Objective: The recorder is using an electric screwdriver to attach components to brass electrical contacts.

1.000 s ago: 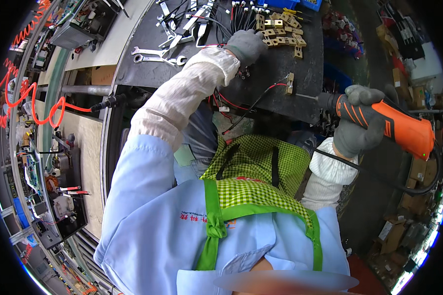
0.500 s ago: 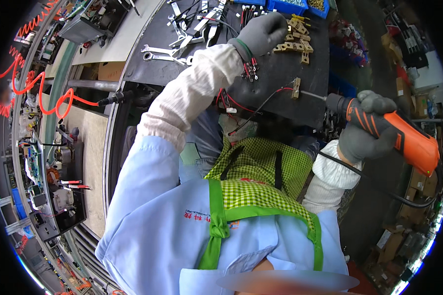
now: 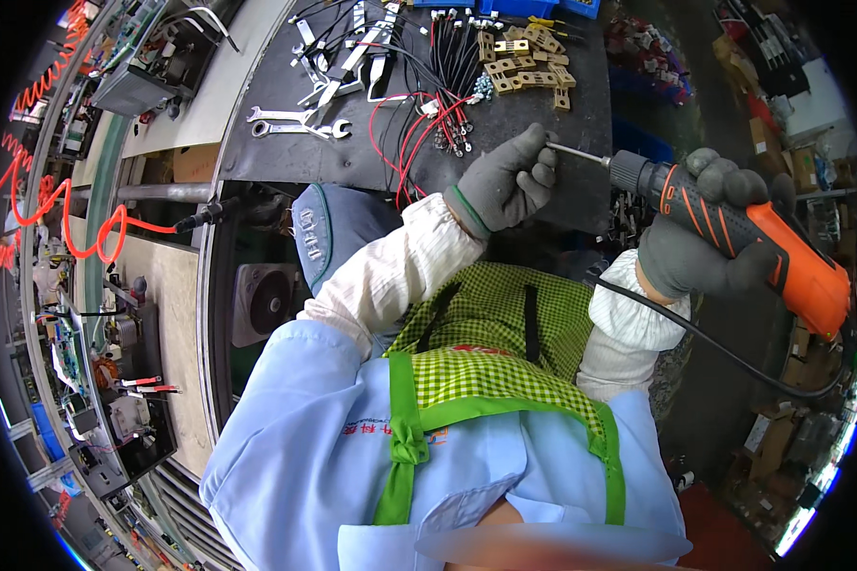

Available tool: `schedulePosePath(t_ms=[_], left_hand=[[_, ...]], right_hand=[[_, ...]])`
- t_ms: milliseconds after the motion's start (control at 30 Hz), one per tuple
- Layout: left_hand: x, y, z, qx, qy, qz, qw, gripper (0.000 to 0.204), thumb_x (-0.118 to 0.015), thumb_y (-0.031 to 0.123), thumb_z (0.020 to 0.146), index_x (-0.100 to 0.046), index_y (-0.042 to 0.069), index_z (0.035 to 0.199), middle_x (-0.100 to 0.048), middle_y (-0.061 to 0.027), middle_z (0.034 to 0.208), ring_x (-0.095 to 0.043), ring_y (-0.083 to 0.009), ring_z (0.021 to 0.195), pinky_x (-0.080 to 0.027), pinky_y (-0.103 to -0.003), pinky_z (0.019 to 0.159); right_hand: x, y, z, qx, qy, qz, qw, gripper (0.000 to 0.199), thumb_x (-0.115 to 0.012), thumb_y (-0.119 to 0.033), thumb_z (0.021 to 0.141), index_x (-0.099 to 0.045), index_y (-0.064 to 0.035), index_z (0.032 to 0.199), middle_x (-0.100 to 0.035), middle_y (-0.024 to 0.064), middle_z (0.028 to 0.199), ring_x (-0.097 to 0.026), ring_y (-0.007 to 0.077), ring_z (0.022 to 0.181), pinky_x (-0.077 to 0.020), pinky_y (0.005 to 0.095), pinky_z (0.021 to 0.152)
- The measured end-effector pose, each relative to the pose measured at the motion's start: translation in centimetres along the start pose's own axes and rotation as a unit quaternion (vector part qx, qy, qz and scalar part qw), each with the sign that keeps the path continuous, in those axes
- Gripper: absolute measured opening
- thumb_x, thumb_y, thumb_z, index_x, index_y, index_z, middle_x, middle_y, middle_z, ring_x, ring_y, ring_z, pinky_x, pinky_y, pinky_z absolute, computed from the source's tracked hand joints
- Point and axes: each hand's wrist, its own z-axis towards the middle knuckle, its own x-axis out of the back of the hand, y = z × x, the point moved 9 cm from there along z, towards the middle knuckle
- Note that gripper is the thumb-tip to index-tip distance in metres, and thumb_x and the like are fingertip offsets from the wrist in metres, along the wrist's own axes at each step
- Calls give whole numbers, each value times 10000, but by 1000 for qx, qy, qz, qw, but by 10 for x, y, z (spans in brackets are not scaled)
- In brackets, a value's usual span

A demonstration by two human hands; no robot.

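Note:
My right hand (image 3: 700, 257), in a grey glove, grips an orange and black power screwdriver (image 3: 809, 290) by its body. Its long metal bit (image 3: 581, 153) points left, toward my left hand (image 3: 509, 181). That hand, gloved too, is closed with thumb and fingertips pinched at the bit's tip; whatever they hold there is too small or hidden to name. Beyond it on the dark worktop (image 3: 286, 157) lie several brass-coloured blocks (image 3: 533, 81). A cluster of small screws (image 3: 484, 88) sits beside them, next to a bundle of black and red cables (image 3: 455, 57) with ring terminals.
Combination wrenches (image 3: 300, 128) and flat metal bars (image 3: 376, 71) lie at the worktop's left. Blue bins (image 3: 509, 8) line its far edge. The screwdriver's black cord (image 3: 724, 357) loops below my right forearm. Left of me, coiled orange air hose (image 3: 90, 249) hangs by another bench.
My left hand has come back from beside the brass blocks to the bit's tip. The block with a cable, earlier near the tip, no longer shows there. The right hand keeps its grip.

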Motion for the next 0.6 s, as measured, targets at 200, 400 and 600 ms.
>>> schedulePosePath(t_ms=[200, 400, 600], left_hand=[[-7, -11, 1, 0, 11, -58, 998, 238, -522, 278, 989, -591, 53, 1021, -625, -29, 843, -621, -111, 726, -505, -144, 529], [4, -9, 4, -23, 41, -30, 998, 238, -539, 275, 980, -589, 46, 1023, -640, -43, 845, -643, -131, 744, -545, -163, 566], [-6, 22, 3, -83, 120, 208, 967, 328, -553, 334, 969, -577, 13, 1032, -643, -59, 846, -643, -157, 698, -550, -221, 566]], right_hand=[[3, -3, -1, 10, -6, -9, 1000, 678, -595, -563, 823, -492, -18, 1214, -687, 65, 904, -644, 199, 717, -493, 429, 719], [12, -5, -11, 31, 43, -194, 980, 640, -498, -551, 848, -476, -32, 1222, -687, 49, 875, -631, 191, 693, -490, 428, 695], [21, 16, -8, -18, 46, -108, 993, 632, -472, -596, 819, -620, 4, 951, -637, 87, 732, -616, 240, 722, -477, 412, 736]])
